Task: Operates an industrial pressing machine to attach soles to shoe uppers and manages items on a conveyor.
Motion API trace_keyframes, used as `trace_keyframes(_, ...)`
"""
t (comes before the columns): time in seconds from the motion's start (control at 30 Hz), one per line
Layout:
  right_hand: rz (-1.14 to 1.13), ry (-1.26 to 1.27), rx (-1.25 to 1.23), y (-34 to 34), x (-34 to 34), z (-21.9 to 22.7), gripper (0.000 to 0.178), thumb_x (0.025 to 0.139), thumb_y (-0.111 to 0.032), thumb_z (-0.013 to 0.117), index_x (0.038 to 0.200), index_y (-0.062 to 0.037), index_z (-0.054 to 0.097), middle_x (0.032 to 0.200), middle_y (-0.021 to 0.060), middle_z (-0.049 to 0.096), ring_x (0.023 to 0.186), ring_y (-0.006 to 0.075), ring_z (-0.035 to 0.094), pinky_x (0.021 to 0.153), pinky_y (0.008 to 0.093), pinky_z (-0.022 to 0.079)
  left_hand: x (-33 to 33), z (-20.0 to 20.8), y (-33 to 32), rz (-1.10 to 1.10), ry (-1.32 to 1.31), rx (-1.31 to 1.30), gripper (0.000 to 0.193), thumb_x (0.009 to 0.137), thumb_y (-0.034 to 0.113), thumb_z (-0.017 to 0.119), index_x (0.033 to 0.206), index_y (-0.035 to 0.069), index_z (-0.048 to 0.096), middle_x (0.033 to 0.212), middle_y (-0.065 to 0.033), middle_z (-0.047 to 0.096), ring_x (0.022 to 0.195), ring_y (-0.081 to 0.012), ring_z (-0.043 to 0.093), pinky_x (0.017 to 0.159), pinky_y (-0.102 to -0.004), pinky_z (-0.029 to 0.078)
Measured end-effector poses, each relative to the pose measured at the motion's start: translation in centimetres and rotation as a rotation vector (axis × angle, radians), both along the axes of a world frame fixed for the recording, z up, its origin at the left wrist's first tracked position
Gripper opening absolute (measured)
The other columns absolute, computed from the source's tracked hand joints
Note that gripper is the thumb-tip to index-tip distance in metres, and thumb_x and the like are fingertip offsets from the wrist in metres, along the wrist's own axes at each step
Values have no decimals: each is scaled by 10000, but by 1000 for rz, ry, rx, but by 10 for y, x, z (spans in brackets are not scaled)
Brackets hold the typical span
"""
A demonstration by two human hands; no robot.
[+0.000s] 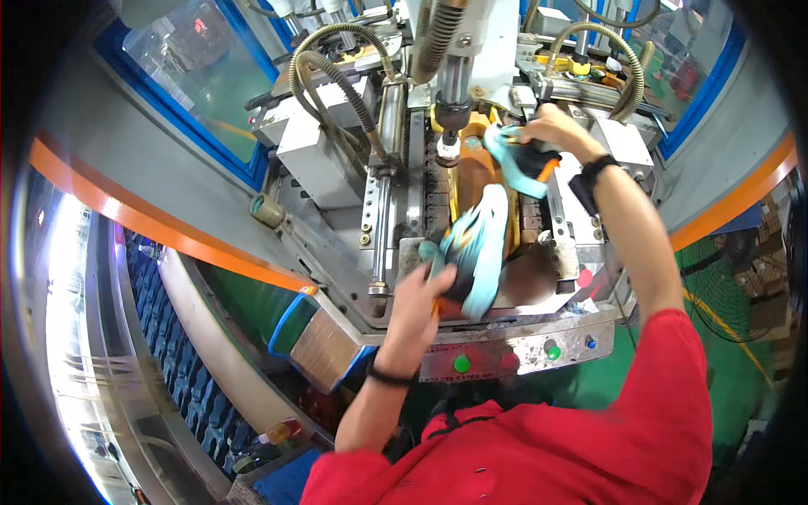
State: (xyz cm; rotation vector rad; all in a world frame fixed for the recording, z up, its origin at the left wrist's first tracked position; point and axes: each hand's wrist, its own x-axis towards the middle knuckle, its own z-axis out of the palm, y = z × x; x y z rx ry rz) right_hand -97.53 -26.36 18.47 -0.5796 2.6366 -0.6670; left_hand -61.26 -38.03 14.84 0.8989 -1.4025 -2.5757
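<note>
My left hand (414, 305) is closed around the dark heel end of a light-blue and white sports shoe (478, 252). That shoe is tilted over the near part of the machine bed, its toe pointing away from me. Farther off and to the right, my right hand (560, 133) grips a second shoe (523, 168), light blue with black and orange parts. It is a little blurred, and my fingertips are partly hidden. Just left of this second shoe, a vertical press rod (454, 93) with a white tip (448, 151) comes down over the bed.
A horizontal cylinder (385, 227) lies left of the bed, beside a white metal box (322, 160) and curved hoses (337, 80). In front runs a control panel (526, 349) with green and red buttons. An orange edge (181, 231) bounds the machine at left. Dark-blue conveyor (181, 345) stands farther left.
</note>
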Motion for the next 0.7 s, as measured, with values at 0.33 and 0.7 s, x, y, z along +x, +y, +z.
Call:
trace_keyframes(0.33,-34,450,43,-115,30,-182,624,794,-221,643,1273,104,408,1110,233,629,1001,340,655,820,421,545,254,31,53,716,-61,-234,610,821,107,683,1335,-97,426,1210,-135,589,1079,-202,605,920,-312,482)
trace_keyframes(0.7,739,291,-526,7,340,-149,116,852,-114,594,953,-67,626,883,155,632,836,343,619,746,432,490,329,-26,150,1126,-280,-78,288,899,63,593,1170,-28,564,987,-82,657,870,-160,649,729,-298,537)
